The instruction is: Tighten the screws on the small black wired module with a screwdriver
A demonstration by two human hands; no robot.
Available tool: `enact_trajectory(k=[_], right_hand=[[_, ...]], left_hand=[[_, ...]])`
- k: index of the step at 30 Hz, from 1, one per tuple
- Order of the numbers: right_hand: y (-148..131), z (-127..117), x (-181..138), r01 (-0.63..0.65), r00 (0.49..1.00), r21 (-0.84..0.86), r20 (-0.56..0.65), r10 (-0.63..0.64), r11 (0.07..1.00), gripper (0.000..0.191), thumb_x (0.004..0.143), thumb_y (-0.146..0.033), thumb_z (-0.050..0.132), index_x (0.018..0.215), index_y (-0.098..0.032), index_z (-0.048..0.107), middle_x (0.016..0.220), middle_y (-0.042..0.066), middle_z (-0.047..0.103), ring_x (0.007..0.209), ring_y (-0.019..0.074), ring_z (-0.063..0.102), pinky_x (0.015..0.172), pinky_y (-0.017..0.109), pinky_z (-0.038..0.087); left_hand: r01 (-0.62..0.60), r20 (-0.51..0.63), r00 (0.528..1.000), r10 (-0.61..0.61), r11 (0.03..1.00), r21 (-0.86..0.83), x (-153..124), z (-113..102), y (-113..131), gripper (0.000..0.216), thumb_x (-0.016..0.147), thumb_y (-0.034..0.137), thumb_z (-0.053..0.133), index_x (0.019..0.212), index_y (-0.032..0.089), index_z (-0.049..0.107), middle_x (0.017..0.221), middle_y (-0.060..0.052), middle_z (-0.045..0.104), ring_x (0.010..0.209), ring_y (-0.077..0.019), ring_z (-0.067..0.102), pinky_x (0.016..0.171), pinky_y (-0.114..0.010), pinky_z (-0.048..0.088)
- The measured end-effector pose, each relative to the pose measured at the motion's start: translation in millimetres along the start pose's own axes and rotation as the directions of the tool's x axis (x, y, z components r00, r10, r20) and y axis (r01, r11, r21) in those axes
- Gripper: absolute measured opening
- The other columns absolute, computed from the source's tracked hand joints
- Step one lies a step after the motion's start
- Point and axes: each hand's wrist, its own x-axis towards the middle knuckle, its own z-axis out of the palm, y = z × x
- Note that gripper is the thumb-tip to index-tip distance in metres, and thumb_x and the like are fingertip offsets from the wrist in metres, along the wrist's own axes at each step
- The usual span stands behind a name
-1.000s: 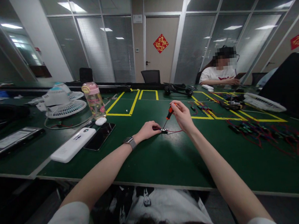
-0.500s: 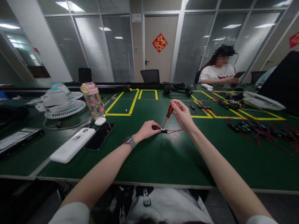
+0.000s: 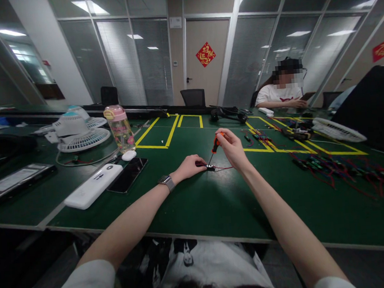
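My right hand (image 3: 234, 148) pinches the red and black handle of a small screwdriver (image 3: 214, 147); its tip points down onto a small black part (image 3: 210, 168) on the green table (image 3: 196, 197). My left hand (image 3: 190, 167), with a watch on the wrist, is closed on that part and pins it to the table from the left. A thin red wire (image 3: 224, 169) trails from the part to the right.
To my left lie a white power bank (image 3: 93, 186), a black phone (image 3: 127, 174), a pink-capped bottle (image 3: 120, 128) and a white fan (image 3: 76, 129). A tangle of red and black wires (image 3: 342, 169) covers the right. Another person (image 3: 283, 92) sits at the far side.
The screwdriver handle and my right hand have shifted slightly left and turned a little; my left hand and the part have stayed put.
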Motion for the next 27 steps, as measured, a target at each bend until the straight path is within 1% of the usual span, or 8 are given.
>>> enact_trajectory(k=[2,6,8,11,16,22,25,27], right_hand=[[-0.5,-1.8,-0.2,0.004,1.000,0.008,0.026,-0.004,1.000,0.028,0.082,-0.052,0.076,0.095,-0.028,0.071,0.074,-0.002,0.062,0.072,0.0155,0.059,0.066,0.028,0.050],[0.6,-4.6,1.0,-0.048,0.997,0.069,0.068,0.043,0.996,0.033,0.084,-0.054,0.075,0.105,-0.030,0.071,0.088,0.001,0.071,0.086,0.0177,0.066,0.074,0.030,0.054],[1.7,-4.8,1.8,-0.067,0.996,0.092,0.061,0.062,0.994,0.034,0.084,-0.056,0.074,0.105,-0.030,0.070,0.092,0.001,0.073,0.087,0.0180,0.068,0.077,0.031,0.055],[1.9,-4.1,1.8,-0.063,0.998,0.091,0.037,0.060,0.994,0.033,0.084,-0.057,0.074,0.100,-0.029,0.070,0.089,0.001,0.072,0.082,0.0170,0.067,0.073,0.030,0.055],[-1.1,-3.6,-0.6,0.001,0.999,0.033,0.053,-0.003,0.999,0.029,0.080,-0.053,0.079,0.093,-0.029,0.072,0.073,-0.003,0.062,0.067,0.0146,0.060,0.063,0.027,0.052],[-1.5,-3.6,0.2,-0.054,0.992,0.056,0.115,0.048,0.997,0.037,0.085,-0.059,0.073,0.108,-0.030,0.070,0.092,0.002,0.073,0.086,0.0183,0.069,0.078,0.032,0.055],[-0.2,-2.6,0.5,-0.077,0.993,0.090,0.099,0.068,0.993,0.038,0.083,-0.061,0.073,0.104,-0.029,0.069,0.094,0.002,0.074,0.088,0.0194,0.070,0.081,0.034,0.055],[0.8,-2.8,0.4,-0.061,0.996,0.086,0.071,0.055,0.994,0.035,0.083,-0.060,0.074,0.100,-0.029,0.069,0.090,0.001,0.072,0.085,0.0185,0.068,0.077,0.032,0.054]], left_hand=[[-0.006,-0.001,1.000,0.006,1.000,0.000,0.1,0.1,-0.6,0.015,0.087,0.025,0.076,0.099,0.018,0.082,0.099,-0.007,0.076,0.094,-0.0221,0.069,0.085,-0.030,0.050],[-0.016,0.000,1.000,0.016,1.000,0.017,0.5,0.6,-1.7,0.015,0.088,0.025,0.076,0.099,0.017,0.081,0.101,-0.007,0.076,0.094,-0.0221,0.069,0.087,-0.030,0.049],[-0.016,0.002,1.000,0.016,0.999,0.028,0.6,0.8,-1.6,0.015,0.088,0.025,0.075,0.099,0.017,0.081,0.101,-0.007,0.076,0.094,-0.0219,0.069,0.086,-0.030,0.049],[-0.016,-0.001,1.000,0.016,0.999,0.030,0.8,0.8,-1.4,0.014,0.088,0.025,0.075,0.098,0.017,0.081,0.100,-0.007,0.076,0.094,-0.0213,0.069,0.087,-0.029,0.049],[-0.010,0.008,1.000,0.009,1.000,0.021,1.3,1.2,-3.0,0.015,0.088,0.025,0.075,0.100,0.017,0.081,0.102,-0.007,0.076,0.094,-0.0209,0.069,0.086,-0.029,0.050],[-0.017,0.002,1.000,0.017,1.000,-0.001,0.9,2.2,-4.1,0.015,0.089,0.026,0.075,0.099,0.017,0.081,0.102,-0.006,0.076,0.093,-0.0204,0.069,0.086,-0.029,0.050],[-0.015,-0.002,1.000,0.015,1.000,0.008,1.0,2.2,-4.3,0.016,0.089,0.028,0.075,0.099,0.018,0.081,0.101,-0.006,0.076,0.093,-0.0207,0.069,0.086,-0.029,0.050],[-0.016,0.001,1.000,0.016,1.000,0.016,1.3,2.0,-4.2,0.016,0.089,0.029,0.075,0.099,0.018,0.081,0.100,-0.006,0.076,0.093,-0.0210,0.069,0.085,-0.029,0.049]])
